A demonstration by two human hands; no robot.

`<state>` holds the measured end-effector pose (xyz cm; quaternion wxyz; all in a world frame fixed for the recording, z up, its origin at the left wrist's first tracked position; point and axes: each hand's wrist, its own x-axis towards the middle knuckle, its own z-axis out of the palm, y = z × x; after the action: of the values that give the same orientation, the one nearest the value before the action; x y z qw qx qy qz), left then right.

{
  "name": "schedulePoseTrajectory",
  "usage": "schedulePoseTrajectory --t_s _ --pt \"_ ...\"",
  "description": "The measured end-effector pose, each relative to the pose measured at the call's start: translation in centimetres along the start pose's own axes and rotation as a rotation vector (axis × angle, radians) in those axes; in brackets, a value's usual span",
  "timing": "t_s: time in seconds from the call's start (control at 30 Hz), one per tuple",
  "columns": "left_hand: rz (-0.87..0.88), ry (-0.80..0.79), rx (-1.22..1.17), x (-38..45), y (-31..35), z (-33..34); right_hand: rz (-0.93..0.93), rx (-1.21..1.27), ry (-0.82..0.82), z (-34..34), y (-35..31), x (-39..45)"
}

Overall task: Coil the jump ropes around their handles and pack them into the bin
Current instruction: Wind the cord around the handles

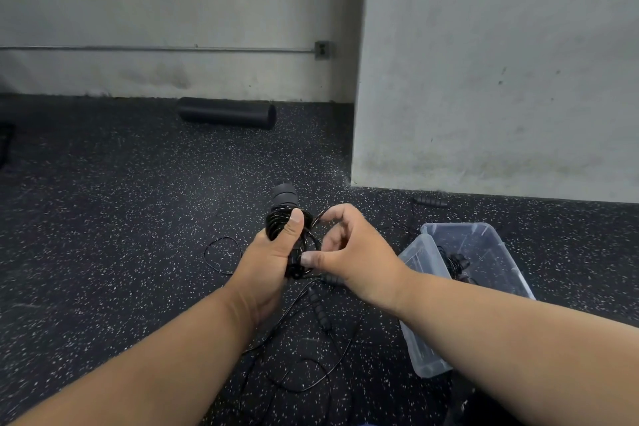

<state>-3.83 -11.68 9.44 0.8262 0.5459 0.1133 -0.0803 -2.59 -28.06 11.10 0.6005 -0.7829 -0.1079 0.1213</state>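
Note:
My left hand (273, 259) grips a pair of black jump rope handles (285, 199) held upright, with thin black cord wound around them and my thumb pressed over the coils. My right hand (349, 249) pinches a loop of that cord beside the bundle. A clear plastic bin (498, 245) stands on the floor to the right and holds one coiled black rope (458, 264). Another black rope lies loose on the floor below my hands, its handle (318, 309) and cord (304, 373) partly hidden by my arms.
A clear lid (420, 332) leans against the bin's left side. A black foam roller (226, 113) lies by the far wall. One more black handle (430, 201) rests at the foot of the grey wall corner. The floor is black speckled rubber.

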Motion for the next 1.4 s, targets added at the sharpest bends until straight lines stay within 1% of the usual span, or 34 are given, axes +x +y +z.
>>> schedulePoseTrajectory --t_s 0.07,0.13,0.2,0.27,0.33,0.47,0.7,0.87,0.97,1.03,1.1,1.17,1.2,1.3,1.37,1.4 --pt "0.000 -0.025 -0.018 0.3 0.0 0.0 -0.075 -0.116 0.130 0.2 0.0 -0.3" --pt "-0.014 -0.025 -0.043 0.3 0.1 -0.2 -0.199 -0.223 0.197 0.2 0.0 -0.5" --pt "-0.009 -0.009 -0.022 0.1 0.1 0.0 -0.328 -0.344 0.192 0.2 -0.2 -0.4" --pt "-0.005 0.013 0.020 0.0 -0.5 -0.1 -0.451 -0.477 0.153 0.3 -0.4 -0.3" --pt "-0.046 0.040 -0.042 -0.1 -0.9 -0.1 -0.512 -0.522 0.122 0.8 -0.5 -0.3" --pt "-0.063 0.030 -0.094 0.4 -1.3 -0.6 -0.388 -0.460 0.130 1.2 -0.3 -0.5" --pt "-0.025 0.068 -0.075 0.9 -1.2 -0.7 -0.394 -0.557 0.171 1.2 0.0 -0.4" --pt "-0.003 0.091 -0.096 1.5 -1.2 -1.0 -0.188 -0.365 0.170 1.5 0.0 -0.9" --pt "0.022 0.134 -0.031 1.7 -1.5 -1.1 -0.115 -0.261 0.079 1.3 -0.8 -1.4" --pt "0.073 0.182 0.024 1.7 -1.3 -1.3 -0.085 -0.178 -0.050 1.1 -1.5 -1.8" --pt "0.097 0.212 0.076 1.8 -1.2 -1.9 -0.051 -0.033 -0.186 1.0 -2.2 -2.2" --pt "0.106 0.222 0.121 1.7 -0.8 -2.0 -0.021 0.080 -0.242 0.3 -3.1 -2.1" --pt "0.115 0.224 0.155 1.7 -0.6 -2.0 -0.030 0.085 -0.228 -0.6 -3.5 -1.7" --pt "0.128 0.184 0.213 1.6 -0.1 -1.7 -0.131 -0.016 -0.189 -3.9 -4.8 -0.6" --pt "0.112 0.120 0.233 1.4 0.1 -1.6 -0.181 -0.047 -0.164 -5.4 -4.9 0.0" --pt "0.077 0.065 0.215 1.3 0.0 -1.7 -0.184 -0.045 -0.134 -5.6 -4.6 0.2"
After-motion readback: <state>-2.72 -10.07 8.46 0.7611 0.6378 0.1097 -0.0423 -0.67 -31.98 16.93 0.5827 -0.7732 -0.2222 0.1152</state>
